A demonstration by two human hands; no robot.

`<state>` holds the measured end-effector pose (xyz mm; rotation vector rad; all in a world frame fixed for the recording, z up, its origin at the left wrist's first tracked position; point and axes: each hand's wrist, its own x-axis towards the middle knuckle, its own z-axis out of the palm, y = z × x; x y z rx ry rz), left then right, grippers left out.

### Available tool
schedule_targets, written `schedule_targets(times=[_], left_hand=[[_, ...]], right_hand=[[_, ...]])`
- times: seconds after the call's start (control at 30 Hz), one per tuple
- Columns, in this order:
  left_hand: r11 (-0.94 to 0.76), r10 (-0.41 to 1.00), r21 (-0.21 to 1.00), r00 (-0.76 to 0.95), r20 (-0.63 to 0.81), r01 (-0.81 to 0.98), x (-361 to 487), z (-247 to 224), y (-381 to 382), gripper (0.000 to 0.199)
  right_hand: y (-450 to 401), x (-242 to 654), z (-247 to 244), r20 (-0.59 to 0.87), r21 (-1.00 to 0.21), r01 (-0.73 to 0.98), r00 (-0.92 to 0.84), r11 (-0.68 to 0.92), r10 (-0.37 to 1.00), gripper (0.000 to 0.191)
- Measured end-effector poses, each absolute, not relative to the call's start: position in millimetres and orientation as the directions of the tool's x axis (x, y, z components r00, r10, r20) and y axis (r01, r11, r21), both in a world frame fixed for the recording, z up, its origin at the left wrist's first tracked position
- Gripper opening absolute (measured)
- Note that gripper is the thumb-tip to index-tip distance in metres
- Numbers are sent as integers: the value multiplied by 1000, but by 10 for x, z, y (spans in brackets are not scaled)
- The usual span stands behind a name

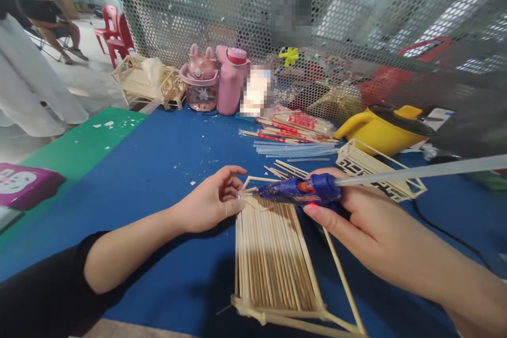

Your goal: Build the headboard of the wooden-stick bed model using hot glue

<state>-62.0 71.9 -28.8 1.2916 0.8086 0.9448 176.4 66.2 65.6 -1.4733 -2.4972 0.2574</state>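
Observation:
My right hand [356, 211] is wrapped round a blue hot glue gun [297, 190], a long translucent glue stick [420, 169] jutting from its back. The gun's nozzle meets the far end of a panel of thin wooden sticks [273, 253], which lies on the blue table with a stick frame around it. At the panel's far left corner, my left hand [216, 198] has its thumb and curled fingers closed on the edge. Short stick pieces cross the panel near the nozzle. The glue gun hides part of the far right corner.
Behind the panel lie loose glue sticks [295, 149] and packs of wooden sticks [297, 124]. A yellow pot [384, 129] and another stick structure [380, 169] stand right. Pink bottles [232, 82] stand by the mesh wall; a purple box [29, 186] is left. A person sits far left.

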Motion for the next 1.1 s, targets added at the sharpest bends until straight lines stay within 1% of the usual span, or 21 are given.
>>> schedule_targets(times=[0.1, 0.17, 0.27, 0.47, 0.67, 0.8, 0.83, 0.97, 1.1], left_hand=[[21, 911, 994, 412, 26, -109, -619, -285, 725, 43], [24, 911, 994, 411, 23, -108, -619, -290, 726, 43], [20, 910, 994, 413, 27, -110, -621, -303, 725, 43], [8, 915, 995, 401, 33, -100, -620, -308, 724, 43], [0, 914, 996, 404, 38, -94, -621, -291, 719, 42], [-13, 913, 996, 405, 47, -86, -632, -297, 716, 41], [-15, 914, 996, 403, 49, -87, -633, -301, 716, 42], [-15, 919, 995, 391, 51, -94, -628, -313, 723, 43], [-2, 922, 994, 385, 44, -108, -620, -325, 731, 44]], right_hand=[[651, 1751, 667, 59, -204, 834, -513, 513, 856, 39], [643, 1750, 678, 121, -183, 831, -511, 525, 851, 37], [639, 1758, 691, 141, -156, 835, -510, 528, 849, 40], [660, 1756, 689, 113, -100, 847, -512, 523, 851, 49], [658, 1749, 693, 115, -102, 834, -532, 543, 839, 43], [650, 1764, 711, 66, -101, 865, -487, 491, 871, 49], [648, 1765, 715, 62, -106, 867, -483, 487, 874, 48], [639, 1772, 714, 124, -108, 860, -487, 499, 865, 39], [633, 1779, 697, 141, -76, 854, -501, 514, 854, 44]])
